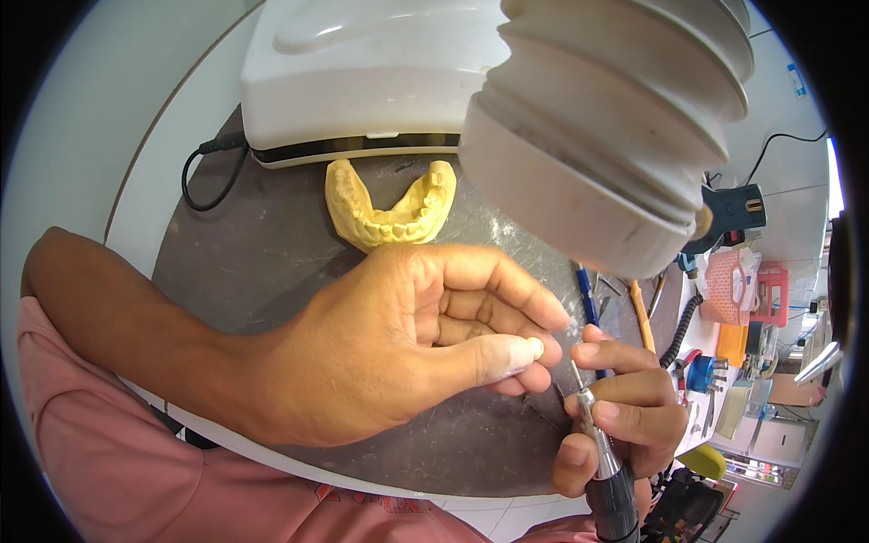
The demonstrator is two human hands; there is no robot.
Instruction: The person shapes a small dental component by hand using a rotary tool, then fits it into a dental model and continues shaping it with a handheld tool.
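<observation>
My left hand (380, 353) is cupped with a small pale tooth-like piece (536, 347) pinched at the tip of its dusty thumb. My right hand (638, 412) grips a rotary handpiece (612, 503) with a dark body and a silver nose. Its thin bur (577, 375) points up just right of the piece; I cannot tell that they touch. A yellow dental arch model (387, 227) sits on the dark scratched mat (226, 271) beyond my left hand.
A white machine (362, 72) stands behind the model. A ribbed suction nozzle (588, 154) hangs above my hands. At the right lie a blue pen (587, 294), a wooden-handled tool (642, 317), a coiled cord, a pink basket (724, 285) and a blue tool holder (701, 373).
</observation>
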